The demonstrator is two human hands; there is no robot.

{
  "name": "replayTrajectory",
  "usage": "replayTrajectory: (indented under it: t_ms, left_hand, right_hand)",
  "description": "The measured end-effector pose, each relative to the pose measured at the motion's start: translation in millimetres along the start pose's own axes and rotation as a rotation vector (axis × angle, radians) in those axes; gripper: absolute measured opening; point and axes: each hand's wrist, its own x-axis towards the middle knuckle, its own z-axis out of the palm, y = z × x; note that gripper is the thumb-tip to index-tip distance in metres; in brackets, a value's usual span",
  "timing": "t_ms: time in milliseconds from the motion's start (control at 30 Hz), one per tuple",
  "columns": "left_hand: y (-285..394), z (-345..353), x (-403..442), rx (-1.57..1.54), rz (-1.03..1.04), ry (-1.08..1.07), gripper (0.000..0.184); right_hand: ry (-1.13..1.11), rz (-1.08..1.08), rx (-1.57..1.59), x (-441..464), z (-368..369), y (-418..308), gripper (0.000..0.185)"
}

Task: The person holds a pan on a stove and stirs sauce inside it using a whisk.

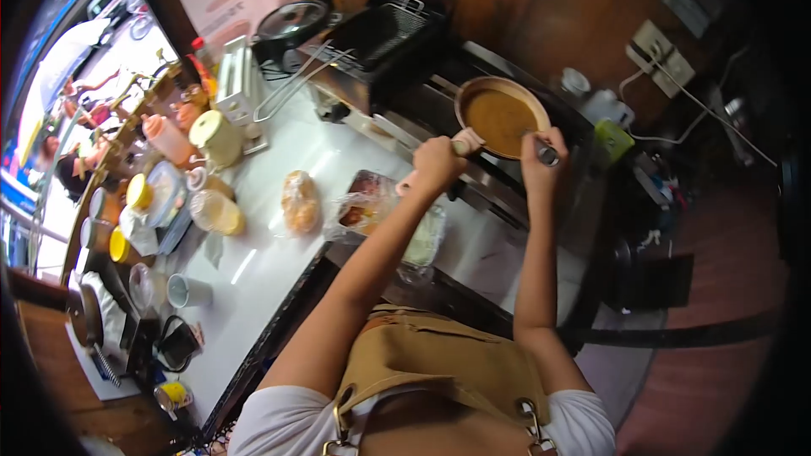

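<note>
Brown across the liquid (500, 118), pale tan around the pan (461, 107). White along the worktop (253, 266); mustard tan over the apron (439, 363), white on the sleeves (279, 422). At left, yellow on the lids (139, 192), pinkish orange on the squeeze bottles (168, 140). Black on the far grill (372, 34), streaked brown on the wall (549, 0).

**Kitchen of a small food stall**

A pan (497, 82) of brown sauce (497, 116), a grill (376, 38), squeeze bottles (166, 139) and jars (121, 245) along a white counter (232, 312) show it; the glary, blurred scene outside is probably a street (150, 52).
</note>
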Motion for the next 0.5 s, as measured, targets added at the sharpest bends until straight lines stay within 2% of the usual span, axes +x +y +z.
replayTrajectory:
  t_ms: [33, 133, 267, 333, 367, 500]
  left_hand:
    - [-0.4, 2.1, 0.7, 0.005, 0.013, 0.016, 0.025]
    - [1.6, -2.4, -3.6, -0.007, 0.049, 0.053, 0.025]
    - [2.5, -3.5, -3.8, 0.001, 0.033, 0.022, 0.025]
    - [3.5, -4.7, -1.7, -0.008, 0.029, 0.032, 0.025]
    - [3.0, -3.7, -1.8, 0.009, 0.039, 0.033, 0.022]
    - [1.4, 0.0, -1.5, 0.029, 0.035, 0.050, 0.019]
  right_hand:
    - [-0.023, -0.064, 0.075, -1.2, 1.5, 1.0, 0.013]
    - [-0.159, -0.013, 0.194, -0.5, 14.4, 5.6, 0.014]
    - [-0.065, -0.078, 0.151, 9.7, 25.0, 18.8, 0.014]
    - [0.005, -0.014, 0.027, 10.4, 18.3, 20.5, 0.014]
    - [-0.023, 0.075, 0.024, 8.6, 12.6, 15.8, 0.014]
    - [-0.087, -0.007, 0.008, -2.6, -4.2, -3.2, 0.013]
